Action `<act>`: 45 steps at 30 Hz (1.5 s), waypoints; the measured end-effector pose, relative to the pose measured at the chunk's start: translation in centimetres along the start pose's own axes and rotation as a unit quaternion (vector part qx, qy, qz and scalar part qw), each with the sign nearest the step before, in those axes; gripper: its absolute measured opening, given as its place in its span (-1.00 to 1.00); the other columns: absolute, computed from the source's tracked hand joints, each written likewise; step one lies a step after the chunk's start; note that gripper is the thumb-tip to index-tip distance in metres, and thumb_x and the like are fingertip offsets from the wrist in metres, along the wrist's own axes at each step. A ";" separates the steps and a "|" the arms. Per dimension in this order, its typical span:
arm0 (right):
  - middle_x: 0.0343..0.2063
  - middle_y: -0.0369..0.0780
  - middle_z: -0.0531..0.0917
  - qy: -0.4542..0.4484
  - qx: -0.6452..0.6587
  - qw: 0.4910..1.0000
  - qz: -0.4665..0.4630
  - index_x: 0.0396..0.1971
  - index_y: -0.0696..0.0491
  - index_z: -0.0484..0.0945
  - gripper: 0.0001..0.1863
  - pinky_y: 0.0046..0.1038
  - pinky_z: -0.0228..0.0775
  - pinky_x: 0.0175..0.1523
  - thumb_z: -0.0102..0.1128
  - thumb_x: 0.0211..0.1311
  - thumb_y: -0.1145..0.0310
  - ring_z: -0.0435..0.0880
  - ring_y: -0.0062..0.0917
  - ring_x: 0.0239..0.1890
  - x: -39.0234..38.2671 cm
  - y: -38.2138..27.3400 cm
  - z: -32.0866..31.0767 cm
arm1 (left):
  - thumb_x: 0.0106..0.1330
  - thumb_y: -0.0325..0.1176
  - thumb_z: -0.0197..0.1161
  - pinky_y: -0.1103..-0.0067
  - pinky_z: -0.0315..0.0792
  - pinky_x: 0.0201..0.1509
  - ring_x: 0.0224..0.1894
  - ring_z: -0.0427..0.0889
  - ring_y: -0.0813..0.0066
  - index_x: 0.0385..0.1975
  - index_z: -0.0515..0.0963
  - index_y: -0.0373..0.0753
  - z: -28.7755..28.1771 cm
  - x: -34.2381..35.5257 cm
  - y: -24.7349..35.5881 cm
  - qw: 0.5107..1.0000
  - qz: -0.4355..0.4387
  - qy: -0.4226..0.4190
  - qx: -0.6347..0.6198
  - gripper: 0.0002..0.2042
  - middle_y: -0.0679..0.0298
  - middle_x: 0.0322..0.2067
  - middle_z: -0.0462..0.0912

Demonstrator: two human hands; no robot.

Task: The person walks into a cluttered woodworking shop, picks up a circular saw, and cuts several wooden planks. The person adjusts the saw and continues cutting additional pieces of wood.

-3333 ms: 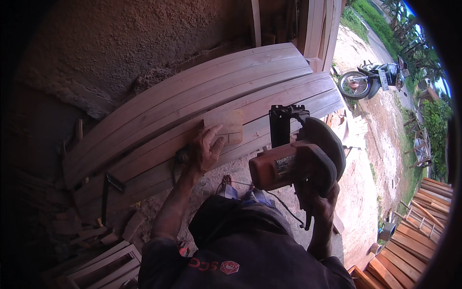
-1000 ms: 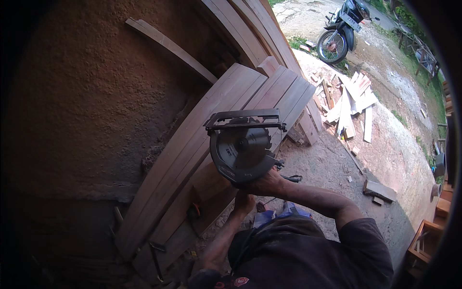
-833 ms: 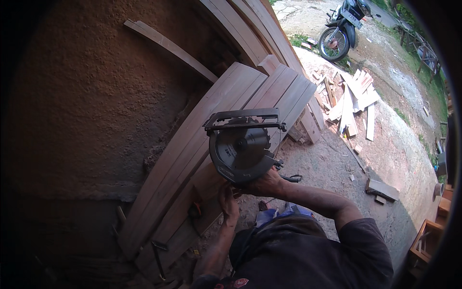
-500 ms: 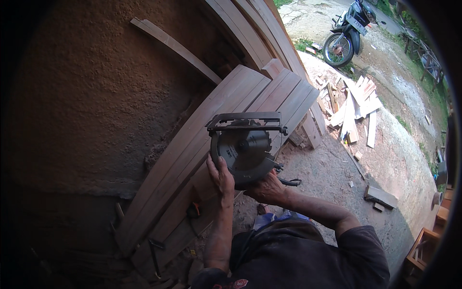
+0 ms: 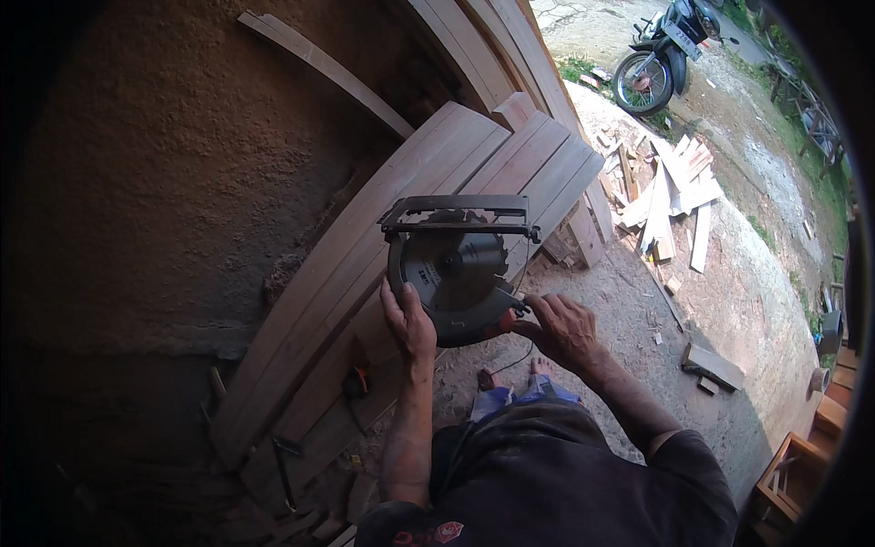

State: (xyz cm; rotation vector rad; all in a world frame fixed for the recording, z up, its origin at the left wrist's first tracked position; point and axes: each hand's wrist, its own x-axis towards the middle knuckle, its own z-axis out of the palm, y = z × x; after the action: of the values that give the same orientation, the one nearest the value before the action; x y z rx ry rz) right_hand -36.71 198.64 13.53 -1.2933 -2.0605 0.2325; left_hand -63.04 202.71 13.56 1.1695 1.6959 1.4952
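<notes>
A circular saw (image 5: 447, 319) is held up before me, its toothed round blade (image 5: 453, 260) facing me and its flat metal base across the top. My left hand (image 5: 410, 321) supports it at the lower left edge of the dark blade guard, thumb on the near side; its other fingers are partly hidden. At the saw's lower right, my right hand (image 5: 567, 335) has thumb and fingers closed on a small dark part beside a red patch of the housing. Beneath and beyond the saw lie long pale planks (image 5: 365, 237).
A hammer (image 5: 285, 469) and an orange-and-black tape measure (image 5: 356, 382) lie on the lower planks. Offcuts (image 5: 670, 196) are heaped at the right, with a wood block (image 5: 713, 366) nearer. A rough wall (image 5: 164, 201) stands left; a motorcycle (image 5: 652, 68) is parked outside.
My right hand has come out from beneath the saw to its right side, fingers now at the small dark part. The saw has shifted slightly up and left, with my left hand still on the guard.
</notes>
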 end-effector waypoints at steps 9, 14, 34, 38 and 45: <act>-0.51 -0.30 0.53 -0.004 -0.046 0.999 -0.028 -0.12 0.04 0.55 -0.64 -0.36 0.45 -0.40 0.44 0.21 0.18 0.64 -0.47 -0.45 0.2 -0.3 0.8 | 0.63 -0.20 0.01 0.37 0.38 0.34 0.28 0.50 0.15 0.44 0.18 -0.51 -0.1 -0.1 -0.3 1.000 0.004 0.000 -0.002 -0.43 -0.12 0.29 0.43; -0.49 -0.27 0.57 -0.028 -0.008 0.999 -0.018 -0.11 0.05 0.55 -0.69 -0.31 0.47 -0.38 0.40 0.27 0.22 0.64 -0.40 -0.45 0.5 -0.5 0.2 | 0.63 -0.21 0.02 0.37 0.38 0.35 0.28 0.50 0.15 0.44 0.18 -0.49 -0.1 0.1 -0.8 1.000 -0.010 0.006 -0.003 -0.44 -0.13 0.30 0.42; -0.73 -0.34 0.38 -0.059 0.479 0.754 0.446 -0.59 -0.01 0.39 -0.54 -0.42 0.04 -0.64 0.01 0.40 -0.05 0.32 -0.58 -0.76 8.4 7.9 3.5 | 0.63 -0.21 0.01 0.37 0.37 0.36 0.28 0.50 0.17 0.43 0.19 -0.50 0.1 -0.3 -0.3 0.999 0.033 -0.003 -0.003 -0.45 -0.13 0.29 0.43; -0.72 -0.37 0.31 -0.081 0.450 0.750 0.479 -0.57 -0.03 0.37 -0.59 -0.43 -0.03 -0.62 0.02 0.34 -0.03 0.23 -0.61 -0.75 9.1 7.2 2.2 | 0.62 -0.28 0.02 0.43 0.35 0.33 0.22 0.50 0.32 0.38 0.32 -0.44 0.4 -0.1 -0.5 0.996 0.045 0.012 -0.072 -0.54 0.04 0.21 0.50; -0.72 -0.40 0.29 -0.058 0.501 0.743 0.440 -0.49 0.01 0.44 -0.53 -0.46 0.03 -0.60 0.06 0.45 -0.09 0.23 -0.64 -0.73 8.6 7.4 3.0 | 0.63 -0.25 0.02 0.39 0.39 0.35 0.27 0.52 0.19 0.44 0.19 -0.50 0.4 -0.2 -0.5 0.999 0.037 0.001 -0.040 -0.46 -0.12 0.28 0.46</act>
State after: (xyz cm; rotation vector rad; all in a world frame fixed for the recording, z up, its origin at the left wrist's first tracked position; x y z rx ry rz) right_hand -35.54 210.11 11.64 -1.3587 -0.8654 1.6113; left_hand -62.72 202.68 13.00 1.2002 1.5935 1.5938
